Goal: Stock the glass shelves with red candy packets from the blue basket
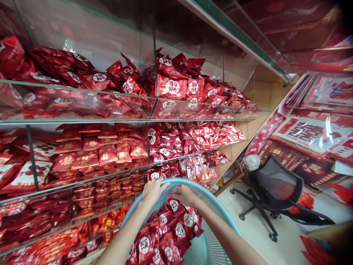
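Note:
A light blue plastic basket (217,211) sits in front of me, tipped toward glass shelves and holding several red snack packets (171,232) with white round labels. My left hand (152,191) rests on the basket's far rim, fingers stretched over it toward the shelf. Just to its right, my right hand (184,194) is curled down at the rim, fingers closing on a red packet at the top of the pile. Both forearms reach over the basket from below.
Glass shelves (154,119) in several tiers hold heaps of red packets, split by glass dividers. A black office chair (275,191) stands on the white floor at right, a small white fan (252,161) behind it. Red paper decorations (311,132) cover the right wall.

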`<state>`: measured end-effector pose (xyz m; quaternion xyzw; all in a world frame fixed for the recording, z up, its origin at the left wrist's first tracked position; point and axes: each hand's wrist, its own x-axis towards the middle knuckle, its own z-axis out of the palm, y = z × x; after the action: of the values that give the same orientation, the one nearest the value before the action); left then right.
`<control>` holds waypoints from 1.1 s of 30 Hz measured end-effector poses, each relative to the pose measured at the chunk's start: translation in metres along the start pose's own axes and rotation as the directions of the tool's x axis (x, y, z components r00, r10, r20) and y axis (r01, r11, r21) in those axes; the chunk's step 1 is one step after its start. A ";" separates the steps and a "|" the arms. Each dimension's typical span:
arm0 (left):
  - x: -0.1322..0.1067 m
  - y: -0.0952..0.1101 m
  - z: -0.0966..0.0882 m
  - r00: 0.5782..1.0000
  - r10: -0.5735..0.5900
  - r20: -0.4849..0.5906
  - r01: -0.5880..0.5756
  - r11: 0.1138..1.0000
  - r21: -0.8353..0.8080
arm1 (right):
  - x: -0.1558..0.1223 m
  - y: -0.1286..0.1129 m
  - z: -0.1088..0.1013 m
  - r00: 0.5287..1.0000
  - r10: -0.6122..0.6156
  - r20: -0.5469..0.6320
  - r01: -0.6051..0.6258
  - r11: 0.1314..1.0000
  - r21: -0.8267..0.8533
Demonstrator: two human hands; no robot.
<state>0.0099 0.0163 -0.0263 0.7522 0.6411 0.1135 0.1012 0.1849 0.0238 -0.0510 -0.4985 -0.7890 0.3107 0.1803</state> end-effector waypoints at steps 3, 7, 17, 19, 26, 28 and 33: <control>0.000 -0.001 0.002 1.000 0.008 -0.014 -0.008 1.000 0.000 | -0.001 -0.005 0.008 0.995 -0.020 -0.101 0.013 0.997 -0.074; 0.001 -0.003 0.006 0.999 0.030 -0.042 -0.029 0.999 0.015 | 0.000 -0.017 0.009 0.997 -0.051 -0.064 0.053 0.998 0.020; 0.001 -0.001 0.002 1.000 -0.009 0.010 0.009 1.000 0.018 | 0.000 -0.025 -0.003 0.987 -0.160 -0.014 0.157 0.941 0.300; 0.001 -0.001 0.001 1.000 -0.012 0.022 0.012 1.000 0.015 | -0.001 -0.023 -0.002 0.987 -0.162 0.000 0.154 0.935 0.319; 0.001 -0.003 0.006 0.999 0.036 -0.024 -0.035 0.999 0.029 | -0.001 -0.023 -0.011 0.986 -0.169 -0.004 0.157 0.908 0.388; 0.000 -0.003 0.006 0.999 0.030 -0.025 -0.029 0.999 0.025 | -0.002 -0.022 -0.013 0.990 -0.136 -0.023 0.134 0.902 0.411; 0.000 -0.002 0.005 1.000 -0.001 -0.016 0.001 1.000 0.014 | -0.006 -0.020 -0.016 0.992 -0.110 -0.062 0.125 0.923 0.363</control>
<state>0.0099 0.0168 -0.0311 0.7517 0.6431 0.1150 0.0907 0.1840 0.0171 -0.0255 -0.4142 -0.7418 0.4307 0.3045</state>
